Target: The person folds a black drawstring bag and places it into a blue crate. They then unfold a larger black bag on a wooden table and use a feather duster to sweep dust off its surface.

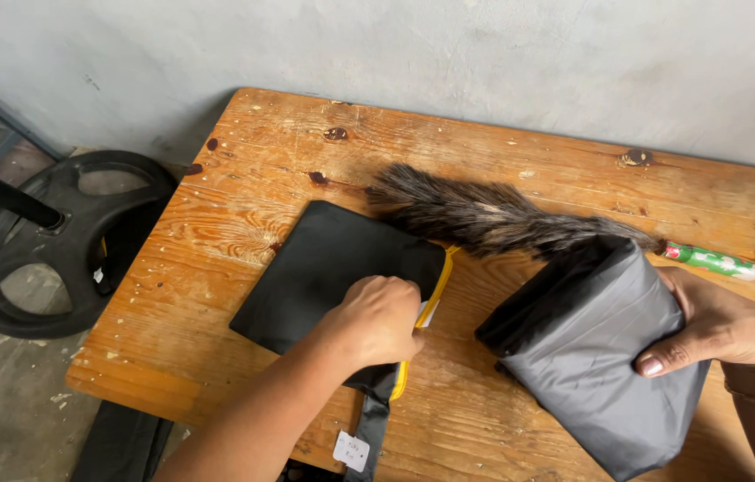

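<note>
The far strip of the surface (502, 147) along the wall (485, 54) lies open, and so does the left part near the corner. Across the middle, the feather duster (485, 216) lies lengthwise, its green handle (715, 261) blocking the way to the right edge. The flat black pouch (324, 268) fills the near left, with the left hand (379, 319) on it. The folded grey cover (601, 357) fills the near right under the right hand (721, 328). Between pouch and cover a narrow bare lane runs to the near edge. Off the left edge a black weight plate (65, 241) crowds the floor.
</note>
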